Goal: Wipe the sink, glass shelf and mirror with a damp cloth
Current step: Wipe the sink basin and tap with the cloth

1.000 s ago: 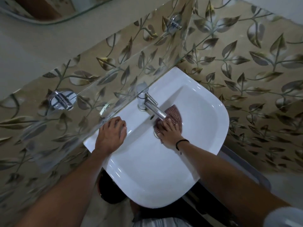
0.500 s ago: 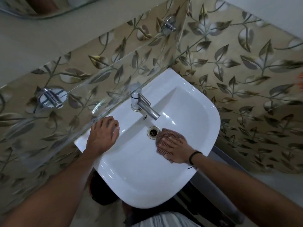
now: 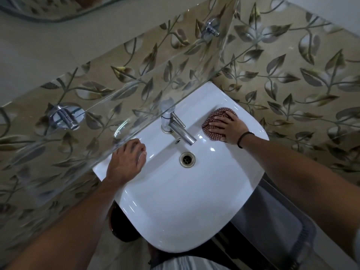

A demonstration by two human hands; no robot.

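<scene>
- The sink (image 3: 175, 207) was white and glossy, with highlights across the near rim and the basin; whether it had been wiped fully could not be told from the shine alone.
- The left hand (image 3: 124, 162) rested on the sink's left ledge, fingers loosely curled and holding nothing, apparently as a brace.
- The drain (image 3: 187, 159) sat uncovered in the basin, just beyond it the tap (image 3: 176, 126) with its spout angled over the bowl.
- The right hand (image 3: 228, 126) lay flat with fingers spread, pressing the checked cloth (image 3: 216, 123) onto the back right ledge beside the tap.
- By my judgement the work was at the sink stage, on the ledge around the tap.
- The glass shelf (image 3: 101, 121) hung above the sink's back edge, with no cloth on it; it looked yet to be wiped.
- The mirror (image 3: 58, 8) showed only at the top edge, well apart from both hands, and likely remained for last.
</scene>
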